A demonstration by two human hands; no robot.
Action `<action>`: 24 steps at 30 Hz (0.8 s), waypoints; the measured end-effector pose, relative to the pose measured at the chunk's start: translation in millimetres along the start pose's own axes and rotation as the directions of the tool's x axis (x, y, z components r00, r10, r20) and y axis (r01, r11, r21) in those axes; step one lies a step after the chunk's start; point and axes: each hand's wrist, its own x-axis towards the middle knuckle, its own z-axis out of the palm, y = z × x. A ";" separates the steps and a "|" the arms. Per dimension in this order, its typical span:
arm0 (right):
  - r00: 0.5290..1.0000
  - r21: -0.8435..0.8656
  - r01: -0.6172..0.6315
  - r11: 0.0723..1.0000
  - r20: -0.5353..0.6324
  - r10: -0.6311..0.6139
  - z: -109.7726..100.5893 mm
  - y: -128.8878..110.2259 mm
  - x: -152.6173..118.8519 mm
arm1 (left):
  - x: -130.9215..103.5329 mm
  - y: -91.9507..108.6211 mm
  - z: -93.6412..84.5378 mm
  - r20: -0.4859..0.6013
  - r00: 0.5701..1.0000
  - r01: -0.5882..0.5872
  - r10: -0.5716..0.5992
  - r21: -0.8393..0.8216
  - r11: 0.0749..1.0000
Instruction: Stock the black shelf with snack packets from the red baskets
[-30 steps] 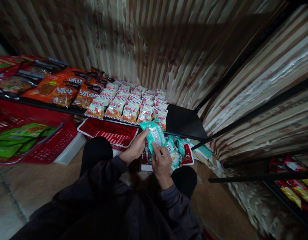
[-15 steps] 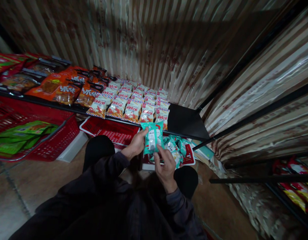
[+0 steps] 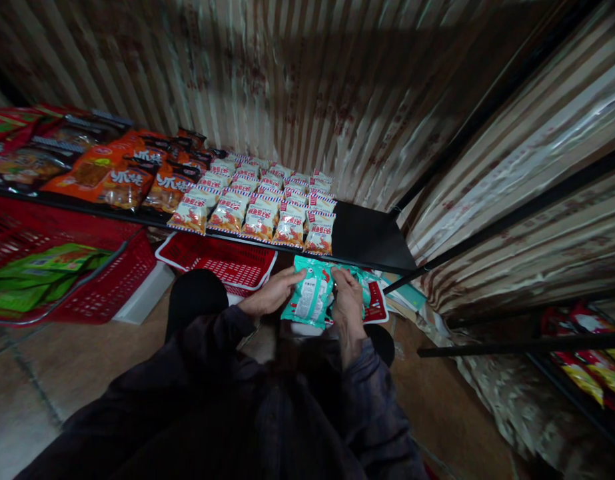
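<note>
The left hand (image 3: 274,291) pinches the upper left edge of the teal packet (image 3: 308,297); the right hand (image 3: 348,300) closes its fingers at the upper right. This two-sided hold likely keeps the packet flat. The packet is on the near side of the black shelf (image 3: 370,233), where white packets (image 3: 260,217) lie in rows, presumably for visible fronts.

Green packets (image 3: 42,277) inside red basket (image 3: 130,273)
</note>
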 end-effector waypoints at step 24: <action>0.950 -0.002 -0.214 0.977 0.234 0.208 -20.0 24.3 -25.4 | 29.9 17.7 12.9 -0.618 0.762 -0.308 0.195 -0.081 0.948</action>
